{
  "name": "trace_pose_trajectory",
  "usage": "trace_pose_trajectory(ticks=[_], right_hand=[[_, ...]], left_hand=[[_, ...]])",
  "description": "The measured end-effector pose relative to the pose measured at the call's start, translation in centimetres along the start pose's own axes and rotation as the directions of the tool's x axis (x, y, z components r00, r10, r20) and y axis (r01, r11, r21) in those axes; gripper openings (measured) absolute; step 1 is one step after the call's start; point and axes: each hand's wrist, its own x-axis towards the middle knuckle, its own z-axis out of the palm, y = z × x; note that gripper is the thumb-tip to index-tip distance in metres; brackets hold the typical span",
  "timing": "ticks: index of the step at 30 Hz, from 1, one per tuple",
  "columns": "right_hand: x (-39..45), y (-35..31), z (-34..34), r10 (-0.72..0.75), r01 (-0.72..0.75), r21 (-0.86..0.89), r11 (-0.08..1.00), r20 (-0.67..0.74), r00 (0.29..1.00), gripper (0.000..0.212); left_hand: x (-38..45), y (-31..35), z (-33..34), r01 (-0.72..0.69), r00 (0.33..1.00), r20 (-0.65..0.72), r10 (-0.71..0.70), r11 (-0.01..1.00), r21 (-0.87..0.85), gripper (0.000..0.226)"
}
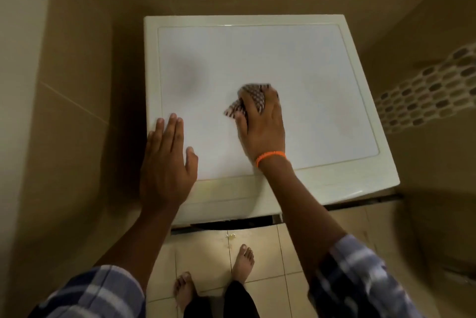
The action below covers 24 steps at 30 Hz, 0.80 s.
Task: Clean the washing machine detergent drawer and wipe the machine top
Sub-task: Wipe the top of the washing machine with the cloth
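Note:
The white top of the washing machine (296, 55) fills the middle of the view. My right hand (262, 127), with an orange band on its wrist, presses a checked cloth (251, 97) flat against the top near its centre. My left hand (167, 163) lies flat with fingers together on the front left corner of the top, holding nothing. The detergent drawer is not in sight from this angle.
Beige tiled walls (77, 86) close in at the left and behind the machine. At the right, a wall carries a mosaic strip (432, 91). My bare feet (244, 261) stand on the tiled floor in front of the machine.

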Motion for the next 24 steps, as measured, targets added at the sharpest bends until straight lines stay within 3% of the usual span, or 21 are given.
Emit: trace_pose_trajectory(ticks=[6, 12, 17, 24], right_hand=[[15.1, -0.8, 3.0, 0.007, -0.004, -0.033, 0.999, 0.064, 0.998, 0.054], [22.9, -1.5, 1.9, 0.062, -0.071, 0.021, 0.997, 0.285, 0.957, 0.063], [18.2, 0.1, 1.5, -0.003, -0.005, 0.043, 0.999, 0.178, 0.984, 0.055], [1.5, 4.6, -2.3, -0.027, 0.020, 0.072, 0.997, 0.100, 0.995, 0.053]], left_hand=[[0.4, -0.3, 0.5, -0.006, 1.000, -0.015, 0.006, 1.000, 0.017, 0.065], [0.5, -0.4, 0.8, -0.007, 1.000, -0.022, 0.008, 0.999, 0.042, 0.066], [0.5, -0.1, 0.3, -0.014, 1.000, -0.020, 0.015, 0.999, 0.039, 0.068], [0.3, 0.3, -0.6, -0.070, 0.996, 0.063, 0.063, 0.990, 0.121, 0.063]])
